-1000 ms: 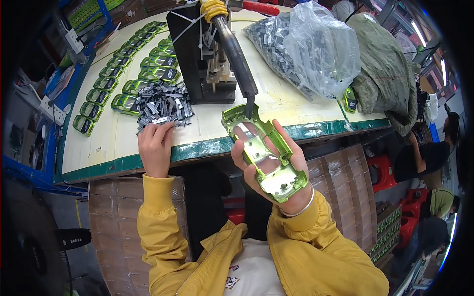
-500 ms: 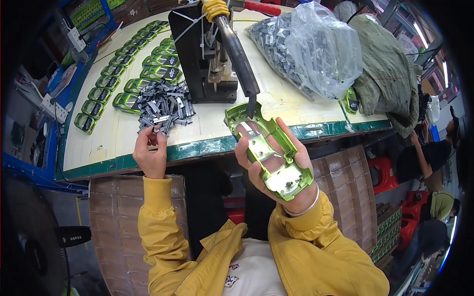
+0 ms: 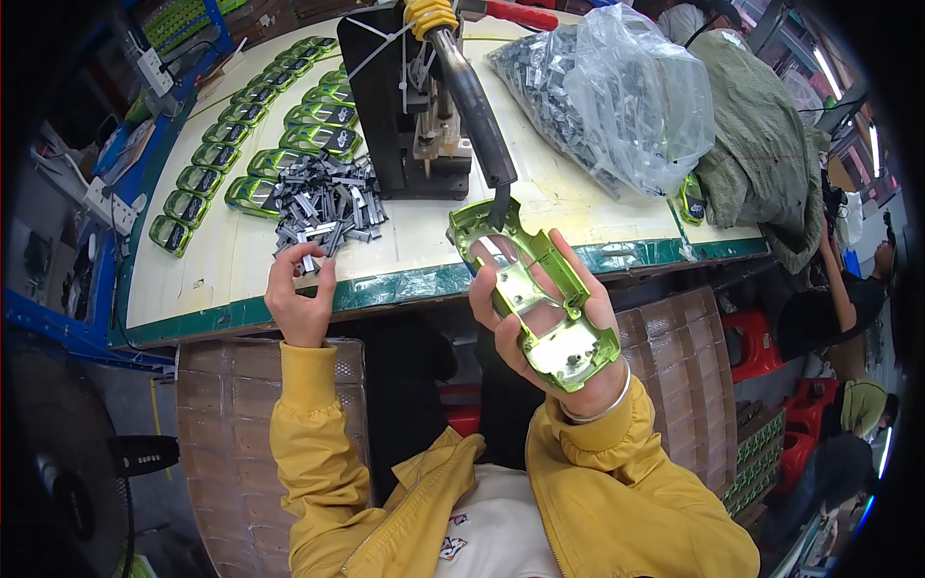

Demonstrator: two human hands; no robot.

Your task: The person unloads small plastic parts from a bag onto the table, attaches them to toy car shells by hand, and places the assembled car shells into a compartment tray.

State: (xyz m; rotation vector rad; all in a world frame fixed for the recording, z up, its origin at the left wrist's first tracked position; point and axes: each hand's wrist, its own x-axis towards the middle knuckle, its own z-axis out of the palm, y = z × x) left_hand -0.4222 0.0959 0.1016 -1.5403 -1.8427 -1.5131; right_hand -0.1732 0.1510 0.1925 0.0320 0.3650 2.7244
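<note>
My right hand grips a toy car body shell, bright green and hollow. Its open inside faces up, with shiny windows and small posts showing. The dark bent tip of a black tube hangs at the shell's far end; I cannot tell whether they touch. My left hand is at the table's front edge, thumb and forefinger spread, beside a heap of small grey plastic pieces. Loose pieces lie by those fingertips, and none is clearly held.
Rows of green car shells line the table's left side. A black bench press stands behind the heap. Right of it lie a clear bag of grey pieces and green sacking. Brown divided trays sit below the table edge.
My left thumb and forefinger have spread further apart at the heap. The shell stays in my right hand under the tube tip. The whole view has shifted slightly.
</note>
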